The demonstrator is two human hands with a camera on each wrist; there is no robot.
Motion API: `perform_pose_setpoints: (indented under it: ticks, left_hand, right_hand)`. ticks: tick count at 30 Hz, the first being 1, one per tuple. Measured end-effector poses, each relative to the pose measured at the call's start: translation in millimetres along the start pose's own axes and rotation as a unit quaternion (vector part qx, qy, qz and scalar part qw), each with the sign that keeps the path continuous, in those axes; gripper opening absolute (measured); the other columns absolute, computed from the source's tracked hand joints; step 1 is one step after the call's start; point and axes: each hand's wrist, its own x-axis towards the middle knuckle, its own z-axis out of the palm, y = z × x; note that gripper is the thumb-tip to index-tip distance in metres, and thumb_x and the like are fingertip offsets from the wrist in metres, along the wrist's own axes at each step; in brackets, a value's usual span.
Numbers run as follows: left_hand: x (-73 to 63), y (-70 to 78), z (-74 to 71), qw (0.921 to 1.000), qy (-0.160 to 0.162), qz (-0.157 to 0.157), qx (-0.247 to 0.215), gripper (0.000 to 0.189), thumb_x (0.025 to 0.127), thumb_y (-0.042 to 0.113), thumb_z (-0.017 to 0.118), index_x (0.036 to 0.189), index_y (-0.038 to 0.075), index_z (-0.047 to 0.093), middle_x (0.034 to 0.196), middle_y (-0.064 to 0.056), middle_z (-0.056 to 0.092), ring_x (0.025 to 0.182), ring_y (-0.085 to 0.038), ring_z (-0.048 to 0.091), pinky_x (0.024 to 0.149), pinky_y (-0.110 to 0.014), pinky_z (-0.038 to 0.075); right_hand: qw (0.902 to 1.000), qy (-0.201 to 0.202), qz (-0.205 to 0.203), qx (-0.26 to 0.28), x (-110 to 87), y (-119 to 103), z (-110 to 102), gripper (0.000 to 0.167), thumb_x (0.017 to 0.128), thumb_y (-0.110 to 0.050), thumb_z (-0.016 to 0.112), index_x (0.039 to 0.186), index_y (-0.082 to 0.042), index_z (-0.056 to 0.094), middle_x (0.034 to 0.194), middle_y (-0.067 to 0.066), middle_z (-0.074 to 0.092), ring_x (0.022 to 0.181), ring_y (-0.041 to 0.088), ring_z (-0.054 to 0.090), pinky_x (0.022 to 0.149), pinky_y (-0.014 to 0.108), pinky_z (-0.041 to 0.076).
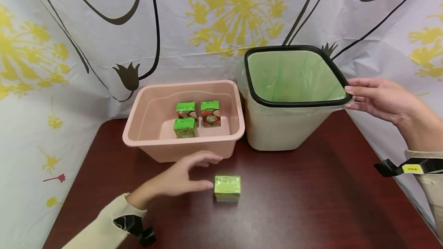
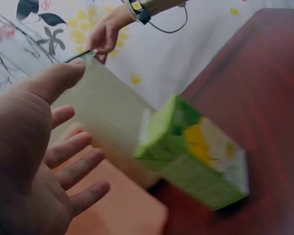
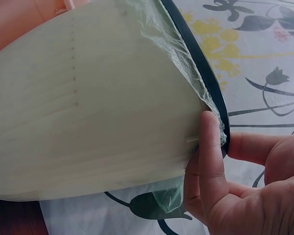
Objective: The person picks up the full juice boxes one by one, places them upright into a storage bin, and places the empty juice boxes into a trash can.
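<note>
A small green drink carton [image 1: 227, 188] stands on the dark red table. Just left of it my left hand [image 1: 183, 178] hovers with thumb and fingers spread, holding nothing. In the left wrist view the same carton, slightly blurred, shows beyond the open palm [image 2: 44, 142]. My right hand [image 1: 384, 99] pinches the black rim of a pale trash bin [image 1: 283, 126] at its right corner. In the right wrist view, the thumb lies at the rim and other fingers lie against the outer wall [image 3: 112, 122].
A pink plastic tub [image 1: 187, 147] stands left of the bin, holding several green-topped cartons, among them a red-fronted one [image 1: 210, 113]. A thin clear-green bag [image 1: 294, 76] lines the bin. Patterned cloth [image 1: 194, 30] hangs behind the table [image 1: 311, 203].
</note>
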Motion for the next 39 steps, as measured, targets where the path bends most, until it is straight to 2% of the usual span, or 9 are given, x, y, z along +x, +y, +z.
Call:
perform_pose_setpoints:
  ticks: [6, 10, 12, 17, 21, 24, 27, 33, 39]
  left_hand:
    - [-4.0, -28.7, 28.2, 0.9965, 0.022, -0.01, -0.08, 0.066, 0.086, 0.005, 0.08, 0.146, 0.006, 0.051, 0.146, -0.007, 0.055, 0.134, -0.033, 0.051, 0.11, -0.052, 0.043]
    - [-0.3, -39.1, 39.6, 0.9954, 0.017, -0.002, -0.095, 0.075, 0.085, 0.005, 0.081, 0.151, 0.005, 0.045, 0.148, -0.008, 0.054, 0.136, -0.035, 0.049, 0.111, -0.054, 0.04]
    - [3.2, -42.3, 43.4, 0.9958, 0.014, 0.002, -0.091, 0.078, 0.084, 0.006, 0.083, 0.152, 0.005, 0.043, 0.147, -0.008, 0.054, 0.137, -0.032, 0.049, 0.112, -0.054, 0.039]
    - [9.8, -47.1, 52.4, 0.9961, -0.008, -0.028, -0.083, 0.079, 0.082, 0.009, 0.086, 0.151, 0.014, 0.047, 0.147, -0.005, 0.055, 0.134, -0.022, 0.05, 0.113, -0.045, 0.039]
    - [12.1, -49.5, 60.1, 0.9946, -0.021, -0.05, -0.088, 0.07, 0.083, 0.01, 0.085, 0.146, 0.014, 0.054, 0.136, -0.005, 0.062, 0.113, -0.017, 0.059, 0.099, -0.033, 0.049]
    - [13.7, -49.0, 63.2, 0.9951, -0.018, -0.054, -0.08, 0.061, 0.085, 0.013, 0.084, 0.141, 0.01, 0.059, 0.122, 0.001, 0.067, 0.098, -0.011, 0.061, 0.087, -0.028, 0.053]
    - [15.7, -47.5, 63.6, 0.9954, -0.018, -0.051, -0.079, 0.057, 0.087, 0.014, 0.082, 0.139, 0.009, 0.061, 0.114, 0.002, 0.068, 0.092, -0.009, 0.061, 0.083, -0.027, 0.054]
    - [19.9, -38.2, 56.2, 0.9964, -0.025, -0.038, -0.071, 0.053, 0.089, 0.015, 0.081, 0.139, 0.011, 0.061, 0.117, -0.004, 0.069, 0.092, -0.009, 0.062, 0.083, -0.029, 0.055]
    - [27.7, -12.8, 35.1, 0.997, -0.037, -0.03, -0.06, 0.054, 0.089, 0.014, 0.081, 0.139, 0.013, 0.062, 0.12, 0.0, 0.067, 0.091, -0.01, 0.061, 0.081, -0.028, 0.055]
  right_hand:
    - [0.9998, -0.016, -0.009, 0.003, -1.3, -2.1, 0.7, 0.042, 0.105, 0.013, 0.027, 0.12, 0.012, 0.065, 0.11, 0.022, 0.071, 0.097, 0.029, 0.071, 0.083, 0.038, 0.06]
    - [0.9998, -0.02, -0.008, 0.002, -0.8, -2.2, 1.5, 0.042, 0.105, 0.013, 0.027, 0.121, 0.012, 0.065, 0.111, 0.023, 0.07, 0.097, 0.029, 0.071, 0.083, 0.038, 0.06]
    - [0.9998, -0.019, -0.007, 0.001, -0.8, -1.8, 1.6, 0.042, 0.105, 0.013, 0.027, 0.121, 0.012, 0.065, 0.111, 0.023, 0.07, 0.097, 0.029, 0.071, 0.083, 0.038, 0.06]
    - [0.9998, -0.021, -0.004, 0.005, 0.4, -1.1, 1.6, 0.042, 0.105, 0.013, 0.027, 0.121, 0.012, 0.065, 0.112, 0.023, 0.07, 0.099, 0.029, 0.071, 0.084, 0.038, 0.06]
    - [0.9997, -0.025, -0.002, 0.004, 1.8, -1.2, 1.4, 0.042, 0.105, 0.013, 0.027, 0.122, 0.011, 0.065, 0.112, 0.023, 0.07, 0.099, 0.03, 0.071, 0.084, 0.038, 0.06]
    - [0.9997, -0.025, 0.0, 0.003, 2.2, -1.0, 1.1, 0.041, 0.105, 0.012, 0.027, 0.121, 0.011, 0.065, 0.111, 0.023, 0.07, 0.099, 0.03, 0.071, 0.084, 0.038, 0.06]
    - [0.9997, -0.024, -0.002, 0.005, 1.9, -0.7, 0.7, 0.041, 0.105, 0.012, 0.026, 0.121, 0.012, 0.065, 0.111, 0.023, 0.071, 0.098, 0.03, 0.072, 0.084, 0.039, 0.06]
    - [0.9999, -0.014, -0.002, 0.003, 0.9, 0.3, 1.0, 0.04, 0.105, 0.013, 0.027, 0.119, 0.011, 0.065, 0.11, 0.023, 0.071, 0.097, 0.029, 0.072, 0.083, 0.038, 0.06]
    - [1.0, -0.003, 0.0, 0.001, 0.1, 0.4, 2.0, 0.039, 0.105, 0.013, 0.029, 0.118, 0.011, 0.066, 0.108, 0.022, 0.071, 0.096, 0.029, 0.072, 0.082, 0.038, 0.06]
